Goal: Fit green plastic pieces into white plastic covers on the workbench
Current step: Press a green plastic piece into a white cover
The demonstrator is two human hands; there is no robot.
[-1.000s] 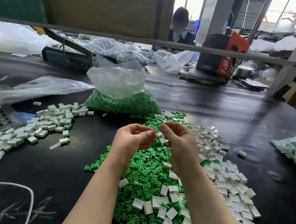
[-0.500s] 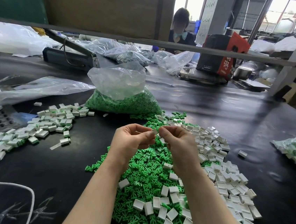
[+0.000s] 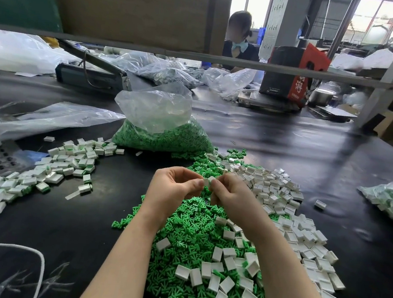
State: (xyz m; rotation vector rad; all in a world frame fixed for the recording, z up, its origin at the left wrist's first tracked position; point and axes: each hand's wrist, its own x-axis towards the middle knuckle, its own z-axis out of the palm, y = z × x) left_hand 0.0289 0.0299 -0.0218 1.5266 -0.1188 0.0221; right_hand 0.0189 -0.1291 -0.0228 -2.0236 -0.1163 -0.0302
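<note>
Pinching small white rectangular plastic cover (image 3: pixel 208 180) between left hand (image 3: pixel 174 190) and right hand (image 3: pixel 230 196), both raised just above loose green plastic pieces heap (image 3: pixel 192 223); green insert hidden by fingers, cannot tell if seated; squaring piece to cover mouth before pressing advised; wrists angled inward, fingers curled, thumbs nearly meeting

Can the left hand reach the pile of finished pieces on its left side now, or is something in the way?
Probably yes. Only bare black bench lies between the left hand and the finished pile. But the left hand pinches a white cover with the right hand, so it is busy.
</note>
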